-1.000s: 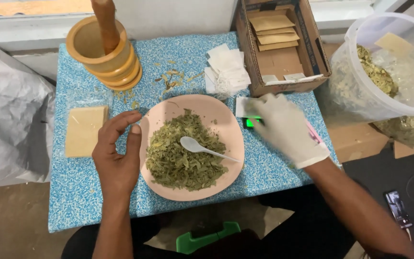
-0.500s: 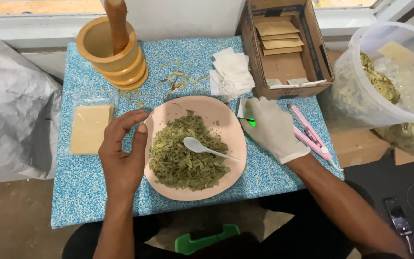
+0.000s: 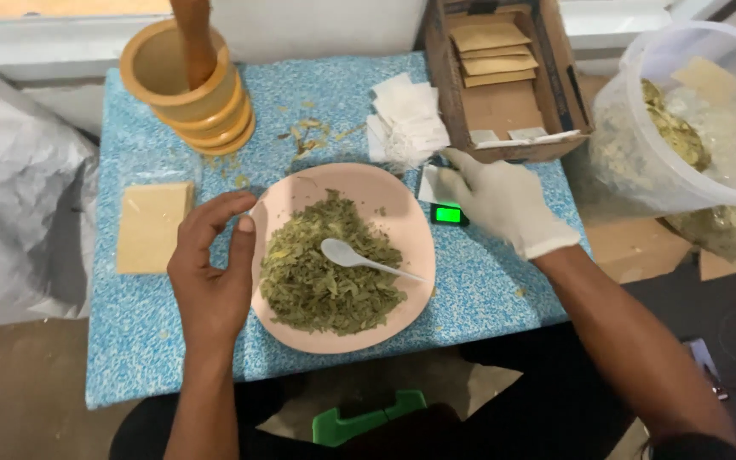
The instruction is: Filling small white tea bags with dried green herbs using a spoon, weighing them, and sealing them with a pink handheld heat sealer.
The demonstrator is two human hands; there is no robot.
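Observation:
A pink plate (image 3: 402, 213) heaped with dried green leaves (image 3: 325, 273) sits mid-table, and a white plastic spoon (image 3: 347, 255) lies on the heap. My bare left hand (image 3: 210, 277) is curled in a C against the plate's left rim, its thumb touching the rim and nothing in its grasp. My white-gloved right hand (image 3: 504, 200) lies over a small scale with a lit green display (image 3: 449, 215). Its fingers stretch onto a white piece on the scale (image 3: 429, 181). The palm hides most of the scale.
On the blue speckled table (image 3: 317, 111) stand a wooden mortar and pestle (image 3: 185, 85), a pile of white sachets (image 3: 406, 123) and a tan square packet (image 3: 153, 226). A cardboard box of brown envelopes (image 3: 496, 68) and a clear tub of leaves (image 3: 692, 119) sit right. Grey plastic sheeting (image 3: 19, 196) lies left.
My right hand has stayed over the scale, with its fingers now reaching further toward the white piece. The left hand stays at the plate rim. The view has shifted.

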